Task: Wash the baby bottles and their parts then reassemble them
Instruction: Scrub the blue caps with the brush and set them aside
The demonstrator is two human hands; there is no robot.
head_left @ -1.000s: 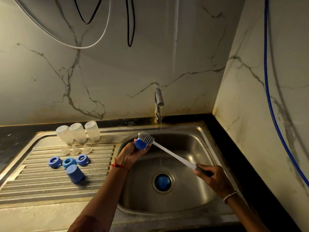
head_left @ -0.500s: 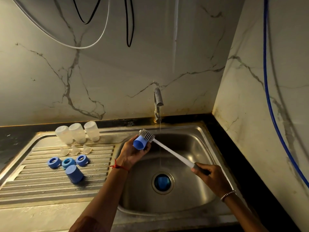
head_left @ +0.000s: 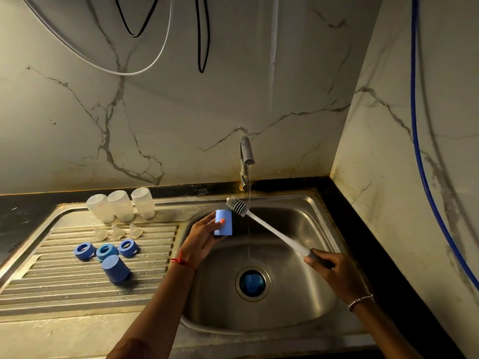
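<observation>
My left hand (head_left: pixel 201 238) grips a blue bottle cap (head_left: pixel 224 224) over the sink's left rim. My right hand (head_left: pixel 328 268) holds the dark handle of a white bottle brush (head_left: pixel 272 231); its grey bristle head (head_left: pixel 237 206) sits just above and right of the cap, outside it. Three clear bottles (head_left: pixel 121 206) stand upside down at the back of the drainboard. Three clear teats (head_left: pixel 118 232) lie in front of them, then three blue collar rings (head_left: pixel 106 251) and another blue cap (head_left: pixel 116 268).
A thin stream runs from the tap (head_left: pixel 246 156) into the steel sink (head_left: pixel 305 221). A blue cap lies in the drain (head_left: pixel 252 282). The ribbed drainboard (head_left: pixel 64 288) stretches left. Marble walls stand behind and right, with cables hanging and a blue hose (head_left: pixel 417 141).
The brush head has come out of the blue cap and now sits beside it. My left hand has turned the cap more upright.
</observation>
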